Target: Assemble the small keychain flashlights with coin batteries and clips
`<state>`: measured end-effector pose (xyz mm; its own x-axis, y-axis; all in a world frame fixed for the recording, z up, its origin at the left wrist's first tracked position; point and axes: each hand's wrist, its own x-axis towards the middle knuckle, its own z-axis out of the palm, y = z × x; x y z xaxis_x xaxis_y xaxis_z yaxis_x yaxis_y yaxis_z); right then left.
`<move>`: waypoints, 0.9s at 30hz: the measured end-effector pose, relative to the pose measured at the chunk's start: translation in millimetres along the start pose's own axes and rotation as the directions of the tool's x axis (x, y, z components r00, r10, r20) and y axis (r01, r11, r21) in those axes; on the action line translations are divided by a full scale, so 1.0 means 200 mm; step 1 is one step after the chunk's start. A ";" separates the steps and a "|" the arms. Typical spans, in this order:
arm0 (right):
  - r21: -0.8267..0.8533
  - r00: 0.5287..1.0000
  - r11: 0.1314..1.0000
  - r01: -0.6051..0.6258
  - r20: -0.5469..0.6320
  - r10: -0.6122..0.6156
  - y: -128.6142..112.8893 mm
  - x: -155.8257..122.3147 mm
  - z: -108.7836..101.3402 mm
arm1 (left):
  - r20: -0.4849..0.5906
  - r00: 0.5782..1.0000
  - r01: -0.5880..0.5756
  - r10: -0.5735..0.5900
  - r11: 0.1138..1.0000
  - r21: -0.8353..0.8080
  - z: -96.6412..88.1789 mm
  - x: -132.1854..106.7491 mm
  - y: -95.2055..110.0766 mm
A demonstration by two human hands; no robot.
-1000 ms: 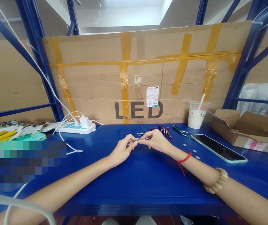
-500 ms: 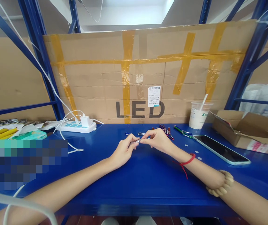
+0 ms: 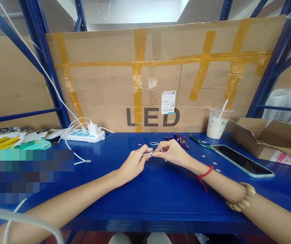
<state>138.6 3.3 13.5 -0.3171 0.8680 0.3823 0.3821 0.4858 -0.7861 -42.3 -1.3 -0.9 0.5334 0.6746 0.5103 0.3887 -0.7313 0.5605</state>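
Note:
Over the middle of the blue table, my left hand and my right hand meet, fingertips almost touching. Both pinch a small, slim silvery metal piece, which lies roughly level between them. Fingers cover its ends, so its exact kind cannot be made out. Just behind the fingertips lie a silvery wire loop and a small dark blue piece. Several red and dark purple metal pieces with wire loops are heaped beyond my right hand. Beside them rest green and blue ones.
A phone, a cup with a straw and an open cardboard box stand to the right. At left are a power strip with white cables and yellow items. A cardboard sheet closes off the back.
Both hands stay together with the small metal piece between them. More of its length now shows at my left fingertips. The view has shifted slightly.

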 end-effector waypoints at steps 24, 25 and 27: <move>-0.449 0.927 0.835 0.317 -0.040 -0.373 0.06 0.04 -0.07 | -0.031 0.982 0.183 -0.189 0.973 -0.140 0.01 0.05 0.00; -0.447 0.919 0.827 0.340 -0.027 -0.392 0.06 0.04 -0.07 | -0.018 0.983 0.178 -0.182 0.973 -0.146 0.01 0.05 0.00; -0.455 0.906 0.812 0.365 -0.026 -0.422 0.06 0.04 -0.07 | -0.008 0.986 0.161 -0.164 0.976 -0.147 0.01 0.05 0.00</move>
<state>153.7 17.0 14.3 -0.4259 0.5845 0.6906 0.5898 0.7582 -0.2780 -35.4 5.4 2.7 0.4560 0.7863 0.4169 0.3548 -0.5902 0.7251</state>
